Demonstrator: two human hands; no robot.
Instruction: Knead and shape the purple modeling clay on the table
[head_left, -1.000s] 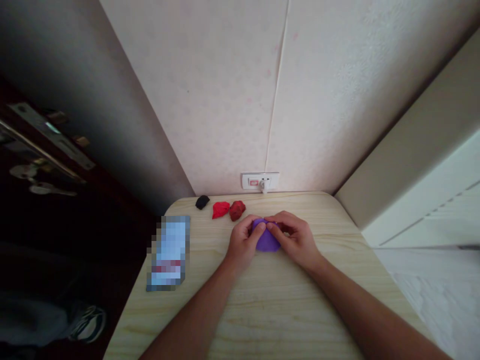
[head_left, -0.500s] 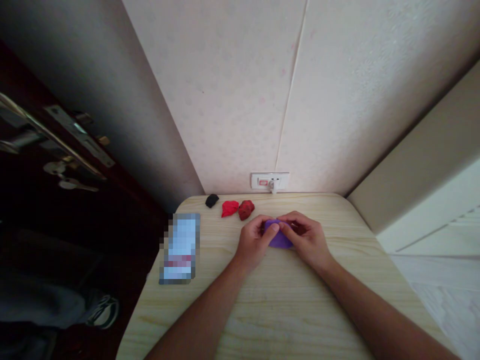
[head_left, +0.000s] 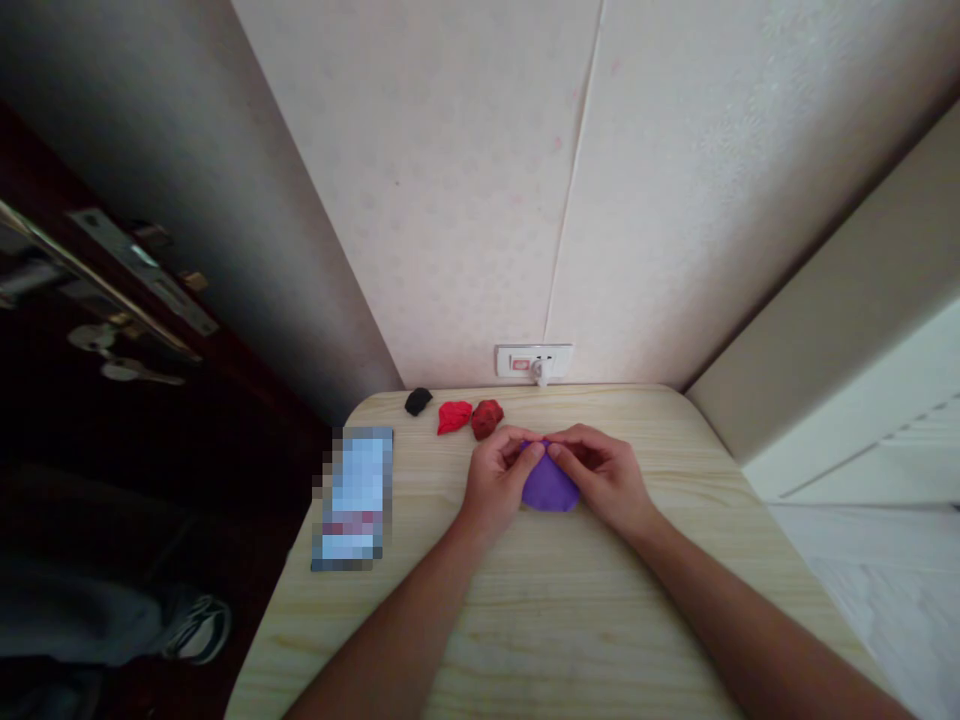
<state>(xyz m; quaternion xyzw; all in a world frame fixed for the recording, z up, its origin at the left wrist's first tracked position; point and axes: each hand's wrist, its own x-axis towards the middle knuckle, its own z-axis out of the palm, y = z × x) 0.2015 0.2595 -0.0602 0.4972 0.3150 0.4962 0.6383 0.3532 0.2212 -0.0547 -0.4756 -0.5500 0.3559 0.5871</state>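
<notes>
A flat purple piece (head_left: pixel 551 484), thin like paper or a rolled-out sheet, hangs between my two hands just above the table. My left hand (head_left: pixel 501 475) pinches its upper left edge between thumb and fingers. On the upper right edge, my right hand (head_left: pixel 604 475) has the same kind of pinch, with the two thumbs close together. Behind my left hand lie a dark red crumpled lump (head_left: pixel 487 419), a bright red lump (head_left: pixel 454 417) and a small black lump (head_left: pixel 418 402). The material of these lumps is unclear.
A pixelated phone-like slab (head_left: pixel 356 495) lies on the left side of the wooden table (head_left: pixel 540 620). A wall socket with a plug (head_left: pixel 534 362) sits behind the table. To the left are a dark door with keys (head_left: pixel 135 370) and another person's shoe (head_left: pixel 201 628).
My fingertips have drawn closer together at the top edge, and more of the purple piece shows below my thumbs. The whole view has shifted slightly.
</notes>
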